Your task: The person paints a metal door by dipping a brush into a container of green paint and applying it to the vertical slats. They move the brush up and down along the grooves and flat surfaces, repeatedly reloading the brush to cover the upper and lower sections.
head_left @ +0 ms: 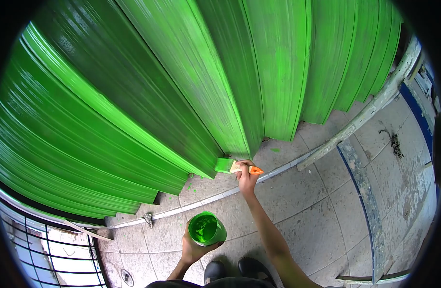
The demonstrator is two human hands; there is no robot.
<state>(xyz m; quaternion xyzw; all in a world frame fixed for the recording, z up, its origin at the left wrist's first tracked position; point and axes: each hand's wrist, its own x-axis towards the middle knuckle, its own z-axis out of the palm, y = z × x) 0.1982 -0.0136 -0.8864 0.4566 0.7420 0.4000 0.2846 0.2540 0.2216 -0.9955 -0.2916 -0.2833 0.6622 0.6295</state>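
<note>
In the head view my right hand (247, 179) grips a paintbrush (234, 166) with an orange-tipped handle. Its bristles, coated in green paint, are at the bottom edge of a ribbed metal shutter (191, 91); whether they touch it I cannot tell. The shutter is green, glossy and darker on the left, thinner and streaky towards the middle and right. My left hand (194, 249) is wrapped around a paint can (222, 235), held upright below the brush, with green paint inside and smeared on its rim.
Green drips spot the tiled floor (297, 225) along the shutter's foot. A long pole (359, 120) lies at the right, near a blue-edged board (362, 192). At the lower left stands a black grille (47, 245). My dark shoes (251, 266) are at the bottom.
</note>
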